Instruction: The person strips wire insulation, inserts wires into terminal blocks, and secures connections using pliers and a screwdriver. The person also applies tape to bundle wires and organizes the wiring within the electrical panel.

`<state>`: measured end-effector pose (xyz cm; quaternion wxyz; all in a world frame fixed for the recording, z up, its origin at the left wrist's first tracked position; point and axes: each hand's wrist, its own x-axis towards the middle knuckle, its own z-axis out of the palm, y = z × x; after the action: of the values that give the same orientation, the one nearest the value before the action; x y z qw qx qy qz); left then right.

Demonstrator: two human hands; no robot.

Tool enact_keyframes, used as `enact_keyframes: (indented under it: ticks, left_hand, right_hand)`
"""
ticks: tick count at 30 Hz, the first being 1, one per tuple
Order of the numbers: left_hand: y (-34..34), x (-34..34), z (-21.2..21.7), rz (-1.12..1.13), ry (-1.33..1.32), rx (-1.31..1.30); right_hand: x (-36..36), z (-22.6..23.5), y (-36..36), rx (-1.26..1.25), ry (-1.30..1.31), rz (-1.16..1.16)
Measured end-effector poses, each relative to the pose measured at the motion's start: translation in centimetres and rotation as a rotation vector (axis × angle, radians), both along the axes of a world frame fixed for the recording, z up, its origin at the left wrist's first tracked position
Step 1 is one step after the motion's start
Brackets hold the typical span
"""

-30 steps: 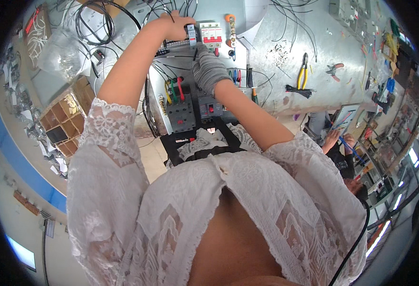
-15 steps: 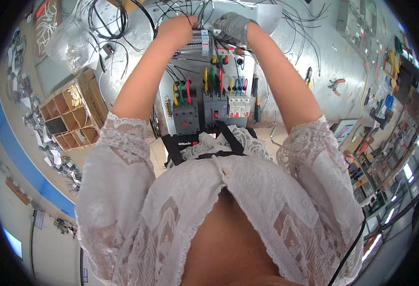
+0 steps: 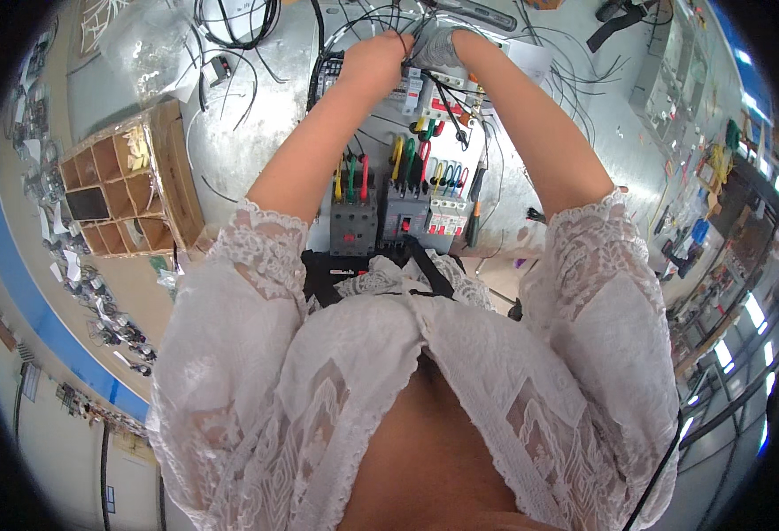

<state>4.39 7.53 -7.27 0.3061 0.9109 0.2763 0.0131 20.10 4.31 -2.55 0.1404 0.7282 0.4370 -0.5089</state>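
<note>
Shift since the earlier frame: the bare left hand (image 3: 376, 64) and the gloved right hand (image 3: 437, 48) have drawn closer together, their fingertips now almost meeting; the whole view has also shifted, bringing a dark grey bar above the plate fully into sight.
Mounting plate (image 3: 320, 234): lies flat on the metal bench, probably stiff and heavy with its fittings; its bare edges look the safest hold.
Dark breaker (image 3: 404, 217): near the plate's lower edge, likely solid; best held by its casing, clear of the red toggle.
Terminal row: at the plate's upper part, partly under the left hand, with a pale grey block (image 3: 413, 91) at its right end; rigid, though small plastic edges might chip.
Black wires (image 3: 445, 91): run around both hands at the plate's upper end; likely light, springy and smooth, best pinched near the tips.
Fingers: curled inward on both hands among the wires; whether either grips one cannot be told.
</note>
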Motion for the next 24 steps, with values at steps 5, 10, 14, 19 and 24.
enact_keyframes:
  ticks: [5,10,14,19,24]
  left_hand:
    - [0.6,-0.5,0.0,0.001,-0.011,-0.014]
    - [0.7,-0.8,-0.1,-0.144,-0.082,-0.031]
    - [0.4,-1.4,0.2,-0.181,-0.011,-0.004]
    - [-0.1,-0.4,0.3,-0.177,0.033,-0.020]
    - [-0.2,0.0,1.6,-0.101,0.082,-0.032]
  right_hand:
    - [-0.9,-1.3,1.1,-0.065,-0.027,0.038]
    - [0.9,-4.2,-1.3,-0.139,0.057,0.065]
    - [-3.1,1.1,-4.9,0.266,-0.297,0.149]
    - [-6.3,3.7,-5.3,0.262,-0.460,0.124]
    - [-4.4,3.1,-4.3,0.419,-0.440,0.050]
